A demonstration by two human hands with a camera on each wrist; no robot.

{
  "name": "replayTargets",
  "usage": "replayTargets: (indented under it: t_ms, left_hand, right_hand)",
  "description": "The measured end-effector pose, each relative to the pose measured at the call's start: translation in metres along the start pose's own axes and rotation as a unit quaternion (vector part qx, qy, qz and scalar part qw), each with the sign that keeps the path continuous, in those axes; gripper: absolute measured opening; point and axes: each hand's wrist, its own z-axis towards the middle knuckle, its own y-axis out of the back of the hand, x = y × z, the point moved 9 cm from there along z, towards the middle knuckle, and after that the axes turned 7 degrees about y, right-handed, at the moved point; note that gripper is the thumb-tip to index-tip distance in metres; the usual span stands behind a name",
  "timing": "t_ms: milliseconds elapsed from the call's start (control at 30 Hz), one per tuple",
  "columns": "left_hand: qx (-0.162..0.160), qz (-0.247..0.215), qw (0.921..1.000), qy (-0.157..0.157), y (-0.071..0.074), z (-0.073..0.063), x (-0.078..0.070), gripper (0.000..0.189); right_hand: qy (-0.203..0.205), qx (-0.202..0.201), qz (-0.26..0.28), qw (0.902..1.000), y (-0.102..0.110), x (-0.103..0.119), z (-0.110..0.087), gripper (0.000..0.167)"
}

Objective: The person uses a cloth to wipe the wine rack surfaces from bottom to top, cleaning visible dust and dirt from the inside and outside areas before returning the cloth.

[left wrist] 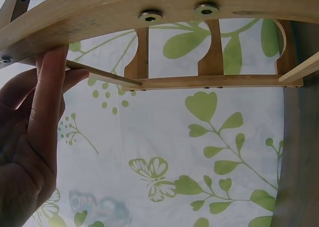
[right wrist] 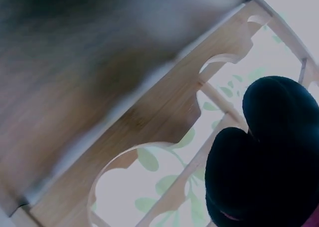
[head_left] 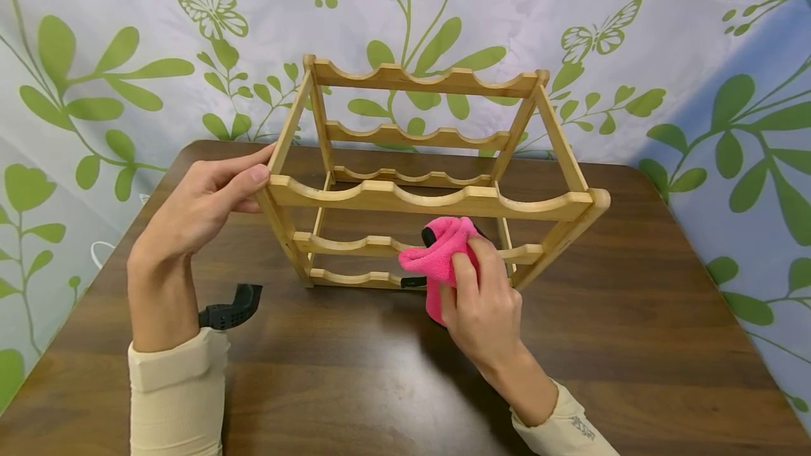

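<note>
A light wooden bottle rack [head_left: 405, 197] with scalloped rails stands on the table. At its upper left front corner my left hand [head_left: 196, 206] grips the frame, thumb against the front end. From below, the left wrist view shows the fingers at the rail [left wrist: 99, 20], near two metal bolt heads. My right hand [head_left: 484, 301] holds a bunched pink cloth [head_left: 443, 259] with dark edging, in front of the rack's lower rails. The cloth overlaps part of those rails in the head view. In the right wrist view, a dark rounded shape covers the right side, beside a scalloped rail [right wrist: 149, 112].
The brown wooden table [head_left: 355, 385] extends in front and to both sides. Close behind it hangs a white backdrop [head_left: 253, 20] with green leaves and butterflies. A black curved piece [head_left: 233, 307] juts out at the left wrist. A white cord [head_left: 98, 253] lies beyond the left edge.
</note>
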Motion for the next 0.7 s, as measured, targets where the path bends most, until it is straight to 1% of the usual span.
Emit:
replayTargets:
  t_ms: [167,367,567,700]
  left_hand:
    - [-0.008,0.009,0.9999,0.005,0.001,0.000,0.001,0.036]
    - [-0.007,0.018,0.9997,0.017,0.001,0.001,0.003,0.037]
    - [-0.008,0.015,0.9997,0.017,0.001,0.000,0.003,0.036]
    - [-0.009,0.015,0.9997,0.017,0.001,0.001,0.003,0.036]
  right_hand:
    - [-0.005,0.007,-0.006,0.9999,0.003,-0.006,-0.004,0.022]
    - [-0.018,0.016,-0.012,0.9996,0.004,-0.012,-0.009,0.021]
    - [-0.035,0.042,-0.019,0.9983,0.003,-0.020,-0.018,0.023]
    - [-0.039,0.047,-0.021,0.9979,0.005,-0.026,-0.023,0.024]
